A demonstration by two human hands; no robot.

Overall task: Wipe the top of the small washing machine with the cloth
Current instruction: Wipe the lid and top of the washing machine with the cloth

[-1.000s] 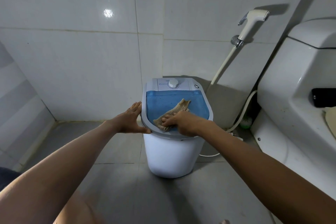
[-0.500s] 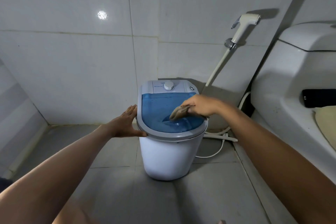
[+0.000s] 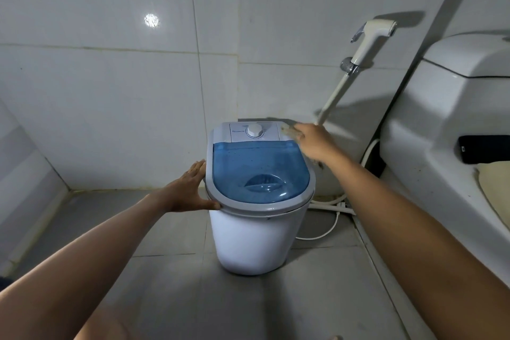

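Washing machine (image 3: 256,232): right hand (image 3: 314,143) grip holds cloth (image 3: 289,130) at back-right edge; left hand (image 3: 190,190) splayed against left rim.

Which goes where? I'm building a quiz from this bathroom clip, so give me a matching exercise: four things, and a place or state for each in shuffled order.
Things:
1. left hand
2. cloth
3. dial
4. sprayer

Places or states:
A. hung on the wall
B. bunched under the right hand at the machine's back right corner
C. middle of the control panel
D. braced against the rim

Pairs: 1-D, 2-B, 3-C, 4-A
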